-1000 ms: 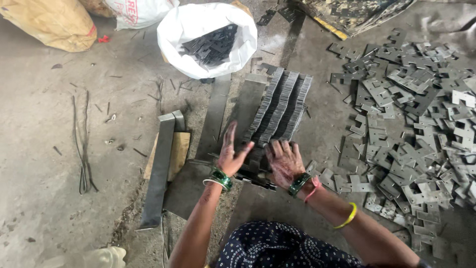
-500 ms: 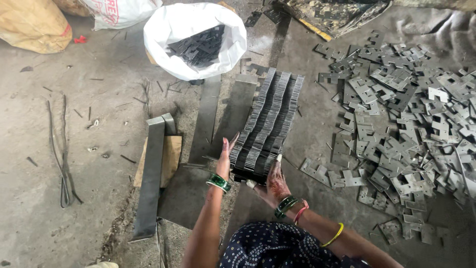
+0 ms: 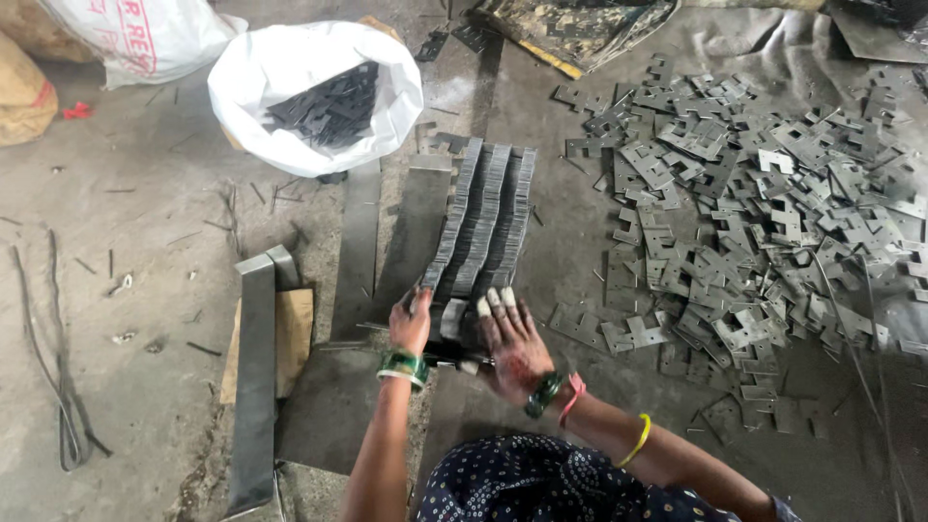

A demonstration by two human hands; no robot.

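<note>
A white sack (image 3: 290, 97), mouth open, stands at the top left of the floor (image 3: 145, 251) with dark metal pieces inside; another white sack with red print (image 3: 135, 39) lies behind it. The row of grey metal plates (image 3: 483, 222), stacked on edge, runs up the middle. The left hand (image 3: 411, 324) and right hand (image 3: 507, 338) press its near end, fingers spread flat against the plates.

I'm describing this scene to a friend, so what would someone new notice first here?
Most striking is the long row of stacked metal plates on edge at centre, with the left hand and right hand pressing its near end. To the right sprawls a pile of loose notched metal plates. At upper left an open white sack holds dark metal pieces.
</note>
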